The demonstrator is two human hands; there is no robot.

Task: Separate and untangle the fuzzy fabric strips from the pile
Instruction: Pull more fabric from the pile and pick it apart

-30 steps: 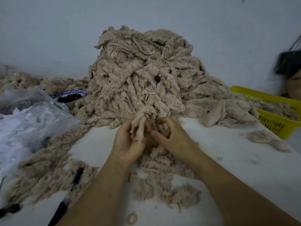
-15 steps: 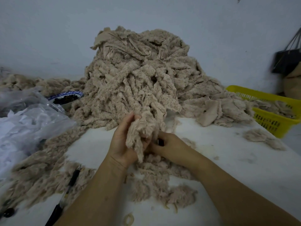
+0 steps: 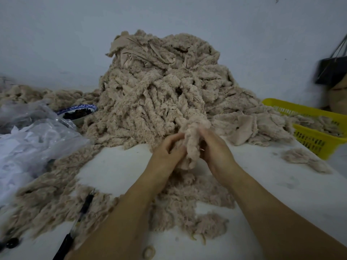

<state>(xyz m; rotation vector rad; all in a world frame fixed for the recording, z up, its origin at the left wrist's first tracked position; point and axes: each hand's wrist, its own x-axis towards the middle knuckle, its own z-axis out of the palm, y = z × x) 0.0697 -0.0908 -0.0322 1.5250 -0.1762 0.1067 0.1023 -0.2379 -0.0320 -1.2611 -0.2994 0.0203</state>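
A tall pile of beige fuzzy fabric strips [image 3: 161,87] rises at the back middle of the white table [image 3: 281,194]. From its front edge a bunched strip [image 3: 191,143] hangs down between my hands. My left hand [image 3: 169,152] grips the strip's left side with curled fingers. My right hand [image 3: 216,149] grips its right side, fingers wrapped around it. The two hands nearly touch. Loose strips [image 3: 187,209] lie flat on the table under my wrists.
A yellow basket [image 3: 315,126] with strips stands at the right edge. Crumpled clear plastic bags [image 3: 32,139] and a blue-rimmed bowl [image 3: 78,111] sit at left. A black pen [image 3: 75,228] lies front left. A small fabric clump [image 3: 302,158] lies at right.
Both hands have moved up and closer to the pile. The right hand rose from the table to clasp the strip beside the left hand, bunching it between them.
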